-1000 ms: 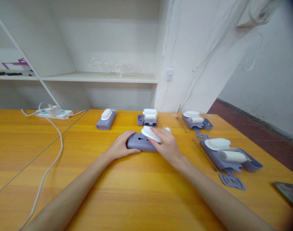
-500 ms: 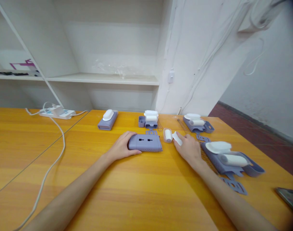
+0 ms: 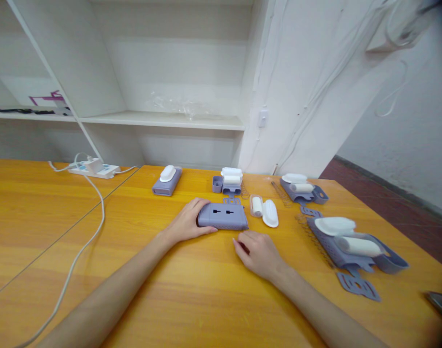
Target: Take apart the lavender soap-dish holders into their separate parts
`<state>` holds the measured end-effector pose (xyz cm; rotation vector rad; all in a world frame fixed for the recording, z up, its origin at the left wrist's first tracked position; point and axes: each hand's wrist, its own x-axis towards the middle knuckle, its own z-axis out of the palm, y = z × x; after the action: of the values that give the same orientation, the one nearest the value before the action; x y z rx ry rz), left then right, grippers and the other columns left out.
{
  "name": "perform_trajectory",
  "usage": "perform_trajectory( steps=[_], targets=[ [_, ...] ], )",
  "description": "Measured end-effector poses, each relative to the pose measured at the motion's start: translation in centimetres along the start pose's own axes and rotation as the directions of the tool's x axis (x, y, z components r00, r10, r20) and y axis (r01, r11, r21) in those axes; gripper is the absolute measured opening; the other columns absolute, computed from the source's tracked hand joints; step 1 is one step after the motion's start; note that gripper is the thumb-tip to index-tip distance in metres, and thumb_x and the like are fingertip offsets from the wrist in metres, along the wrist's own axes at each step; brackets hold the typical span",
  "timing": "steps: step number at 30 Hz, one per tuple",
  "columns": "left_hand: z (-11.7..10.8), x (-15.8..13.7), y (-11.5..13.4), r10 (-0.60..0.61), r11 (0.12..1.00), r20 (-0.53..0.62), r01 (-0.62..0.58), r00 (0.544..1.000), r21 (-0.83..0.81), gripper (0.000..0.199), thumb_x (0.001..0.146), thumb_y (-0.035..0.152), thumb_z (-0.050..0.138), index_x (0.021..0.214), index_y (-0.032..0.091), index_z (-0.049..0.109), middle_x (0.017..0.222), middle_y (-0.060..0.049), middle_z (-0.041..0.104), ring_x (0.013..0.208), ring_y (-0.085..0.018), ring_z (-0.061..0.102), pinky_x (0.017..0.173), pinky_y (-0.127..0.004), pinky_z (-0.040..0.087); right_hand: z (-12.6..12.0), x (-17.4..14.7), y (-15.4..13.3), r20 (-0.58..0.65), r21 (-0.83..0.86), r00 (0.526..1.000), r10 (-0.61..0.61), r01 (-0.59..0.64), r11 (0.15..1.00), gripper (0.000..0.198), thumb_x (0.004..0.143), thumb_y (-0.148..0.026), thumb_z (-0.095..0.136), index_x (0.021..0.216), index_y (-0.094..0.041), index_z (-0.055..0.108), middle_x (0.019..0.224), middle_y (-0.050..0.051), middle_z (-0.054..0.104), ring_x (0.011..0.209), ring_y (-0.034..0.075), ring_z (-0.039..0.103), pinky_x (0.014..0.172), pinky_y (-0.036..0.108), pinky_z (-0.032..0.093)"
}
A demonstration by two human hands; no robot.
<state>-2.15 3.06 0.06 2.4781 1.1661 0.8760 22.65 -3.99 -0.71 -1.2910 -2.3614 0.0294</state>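
Note:
A purple-grey plastic case with two keyhole-shaped slots lies on the wooden table. My left hand is closed around its left end, thumb along the near side. Just below the case's near right corner is my right hand, loosely curled, with a gap between thumb and fingers and nothing visible in it. Beyond the case's right end lie a small clear-and-white tray holding a white roll and a white oval lid. Behind the case is a flat purple cut-out piece.
Similar purple cases with white lids and rolls stand at the back left, back middle, back right and near right. Wire springs lie beside some. A power strip and white cable are left.
My right hand has let go of the white oval lid, which now lies beside the small tray. That hand has moved left and nearer, to the case's corner. My left hand keeps its hold.

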Motion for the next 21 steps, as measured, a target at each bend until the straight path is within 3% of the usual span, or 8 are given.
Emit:
perform_trajectory(
  steps=[3,21],
  targets=[
    [-0.03,-0.01,0.05,-0.002,1.0,0.004,0.002,1.0,0.008,0.072,0.067,0.056,0.069,0.125,0.023,0.043,0.119,-0.01,0.052,0.111,-0.028,0.051,0.096,-0.044,0.042,0.27,-0.11,-0.24,0.071,-0.007,0.997,0.013,-0.013,1.0,0.022,0.091,-0.022,0.043,0.071,-0.019,0.052,0.07,0.001,0.059,0.065,0.014,0.054,0.062,0.027,0.034],
    [0.06,-0.1,0.11,-0.013,1.0,0.006,0.013,1.0,0.021,0.073,0.068,0.057,0.068,0.127,0.023,0.042,0.119,-0.01,0.052,0.11,-0.029,0.051,0.095,-0.046,0.041,-0.06,-0.12,-0.05,0.071,-0.014,0.997,0.022,-0.022,1.0,0.021,0.09,-0.021,0.044,0.07,-0.019,0.051,0.071,0.0,0.057,0.066,0.014,0.053,0.062,0.026,0.033]
  ],
)
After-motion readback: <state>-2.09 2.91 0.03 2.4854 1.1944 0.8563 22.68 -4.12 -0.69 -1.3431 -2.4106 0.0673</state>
